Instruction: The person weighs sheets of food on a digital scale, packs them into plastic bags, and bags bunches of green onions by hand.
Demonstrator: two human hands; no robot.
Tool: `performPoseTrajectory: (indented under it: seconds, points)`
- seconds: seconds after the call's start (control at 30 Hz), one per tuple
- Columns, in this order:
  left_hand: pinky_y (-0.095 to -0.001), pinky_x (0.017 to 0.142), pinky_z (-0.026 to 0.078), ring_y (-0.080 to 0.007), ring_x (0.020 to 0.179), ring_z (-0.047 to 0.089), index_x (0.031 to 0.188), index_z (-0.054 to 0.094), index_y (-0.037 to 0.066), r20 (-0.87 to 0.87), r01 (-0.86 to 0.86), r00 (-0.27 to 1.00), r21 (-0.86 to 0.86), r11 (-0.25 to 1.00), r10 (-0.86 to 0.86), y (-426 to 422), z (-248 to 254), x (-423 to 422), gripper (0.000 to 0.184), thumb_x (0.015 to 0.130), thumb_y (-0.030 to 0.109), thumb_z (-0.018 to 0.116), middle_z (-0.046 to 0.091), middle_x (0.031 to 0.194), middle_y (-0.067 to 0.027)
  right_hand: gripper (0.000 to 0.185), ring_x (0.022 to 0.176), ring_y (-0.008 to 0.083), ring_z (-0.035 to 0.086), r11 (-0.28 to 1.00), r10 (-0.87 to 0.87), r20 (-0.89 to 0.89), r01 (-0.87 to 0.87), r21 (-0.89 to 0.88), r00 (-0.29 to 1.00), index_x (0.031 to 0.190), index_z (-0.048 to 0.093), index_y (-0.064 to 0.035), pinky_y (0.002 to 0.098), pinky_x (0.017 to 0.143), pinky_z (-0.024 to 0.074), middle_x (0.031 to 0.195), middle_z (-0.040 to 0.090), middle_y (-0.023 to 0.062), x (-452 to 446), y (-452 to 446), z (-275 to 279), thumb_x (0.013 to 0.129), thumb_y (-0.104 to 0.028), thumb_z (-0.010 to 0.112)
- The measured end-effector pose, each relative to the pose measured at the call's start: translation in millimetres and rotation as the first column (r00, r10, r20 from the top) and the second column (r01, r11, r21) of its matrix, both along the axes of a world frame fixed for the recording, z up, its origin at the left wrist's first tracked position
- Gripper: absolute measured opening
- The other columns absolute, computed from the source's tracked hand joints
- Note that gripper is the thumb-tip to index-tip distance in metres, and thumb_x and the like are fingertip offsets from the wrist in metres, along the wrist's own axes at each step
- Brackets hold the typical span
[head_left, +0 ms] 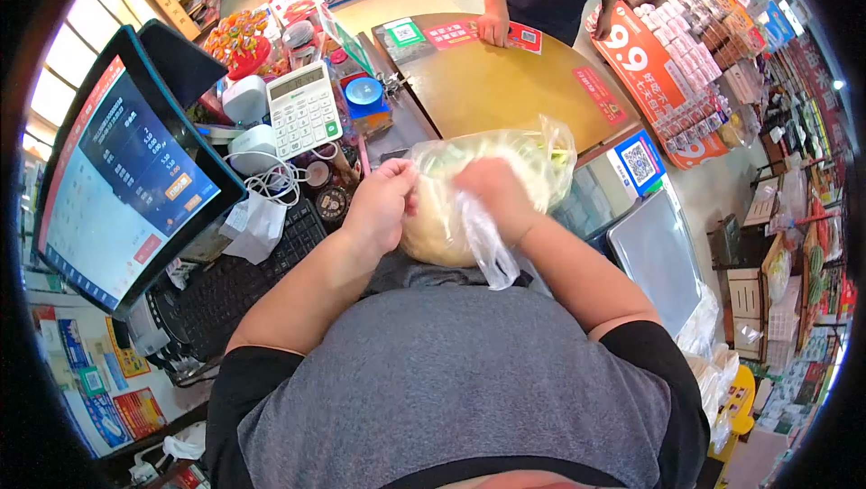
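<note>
A clear plastic bag (442,232) with pale, bulky contents sits against my front at the counter's near edge. Something green shows through its far right end, but I cannot make out what the contents are. My left hand (386,200) is closed in a pinch at the bag's upper left edge. Over the top of the bag, my right hand (494,193) is closed around gathered plastic and slightly smeared by motion. A twisted end of the bag hangs below that hand toward my shirt.
To my left stand a monitor (135,173), a keyboard (248,277) and a white calculator (302,110). A person's hand (493,29) rests on the brown counter (487,83) opposite. On the right are a QR-code sign (639,164) and a grey flat panel (657,250).
</note>
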State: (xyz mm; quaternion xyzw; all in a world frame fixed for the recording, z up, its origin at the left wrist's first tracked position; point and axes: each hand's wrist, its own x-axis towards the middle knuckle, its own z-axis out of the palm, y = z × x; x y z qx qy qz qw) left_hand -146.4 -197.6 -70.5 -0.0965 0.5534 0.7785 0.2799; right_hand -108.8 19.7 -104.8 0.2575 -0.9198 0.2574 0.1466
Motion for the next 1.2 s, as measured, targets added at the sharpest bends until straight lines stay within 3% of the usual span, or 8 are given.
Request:
performPoseTrajectory:
  seconds: [0.2,0.37,0.57,0.8,0.93,1.07,1.13,1.2]
  points:
    - [-0.0232,0.058,0.039,-0.0078,0.063,0.046,0.103,0.055,0.007,-0.007,0.229,0.972,0.219,0.948,-0.233,-22,45,20,0.005,0.099,0.009,0.056,0.053,0.086,0.0012,0.018,0.090,0.0368,0.067,0.833,-0.519,0.260,0.414,0.367,0.814,0.095,0.066,-0.0109,0.0465,0.077,0.0528,0.090,0.068,0.0149,5,12,44,0.079,-0.017,0.067]
    - [-0.0238,0.059,0.042,-0.0078,0.066,0.048,0.106,0.056,0.006,-0.037,0.283,0.958,0.303,0.910,-0.285,-17,58,26,0.008,0.098,0.008,0.056,0.054,0.086,0.0008,0.015,0.082,0.0374,0.067,0.868,-0.478,0.166,0.435,0.240,0.862,0.092,0.066,-0.0093,0.0493,0.073,0.0537,0.086,0.069,0.0175,9,-17,34,0.087,-0.019,0.056]
    - [-0.0236,0.058,0.042,-0.0065,0.064,0.046,0.105,0.056,0.006,-0.031,0.319,0.946,0.282,0.905,-0.324,-14,64,32,0.008,0.097,0.007,0.057,0.054,0.087,0.0008,0.036,0.119,0.0344,0.060,0.897,0.075,0.331,-0.209,0.390,0.941,0.113,0.063,-0.0047,0.0471,0.096,0.0474,0.119,0.066,0.0171,2,-4,33,0.079,-0.015,0.068]
    - [-0.0190,0.047,0.033,-0.0036,0.054,0.039,0.107,0.056,0.003,0.001,0.294,0.948,0.373,0.880,-0.317,-27,83,19,0.013,0.095,0.002,0.053,0.052,0.082,-0.0002,0.070,0.124,0.0336,0.057,0.924,-0.282,0.607,0.040,0.380,0.743,0.140,0.051,-0.0101,0.0443,0.106,0.0434,0.133,0.061,0.0160,-8,141,8,0.085,-0.049,0.067]
    - [-0.0192,0.045,0.035,-0.0041,0.054,0.040,0.110,0.056,0.002,0.041,0.179,0.977,0.363,0.915,-0.207,-43,83,4,0.016,0.095,0.001,0.051,0.049,0.075,0.0015,0.046,0.109,0.0353,0.066,0.553,-0.620,0.513,-0.133,0.823,0.594,0.111,0.072,-0.0084,0.0454,0.095,0.0513,0.110,0.071,0.0173,67,133,85,0.084,-0.045,0.069]
    - [-0.0191,0.048,0.038,-0.0045,0.056,0.043,0.111,0.056,0.002,-0.053,0.174,0.984,0.414,0.893,-0.168,-37,95,-18,0.015,0.096,0.002,0.053,0.048,0.074,0.0030,0.020,0.090,0.0369,0.070,0.524,-0.522,0.553,-0.267,0.809,0.649,0.084,0.075,-0.0090,0.0458,0.082,0.0556,0.086,0.072,0.0154,106,117,148,0.074,-0.026,0.078]
    - [-0.0196,0.051,0.040,-0.0047,0.059,0.045,0.113,0.056,0.001,-0.142,0.168,0.982,0.382,0.909,-0.121,-26,115,-27,0.017,0.097,0.004,0.054,0.049,0.077,0.0028,0.016,0.080,0.0366,0.064,0.621,-0.489,0.376,0.012,0.783,0.787,0.081,0.070,-0.0077,0.0457,0.072,0.0497,0.084,0.068,0.0134,108,126,203,0.067,-0.013,0.077]
    - [-0.0208,0.053,0.042,-0.0052,0.061,0.046,0.117,0.056,0.000,-0.211,0.227,0.968,0.506,0.832,-0.136,-20,127,-42,0.020,0.098,0.006,0.055,0.049,0.078,0.0024,0.014,0.068,0.0341,0.056,0.914,-0.132,0.229,0.029,0.404,0.964,0.075,0.064,-0.0061,0.0444,0.064,0.0442,0.075,0.060,0.0103,124,128,246,0.064,0.000,0.071]
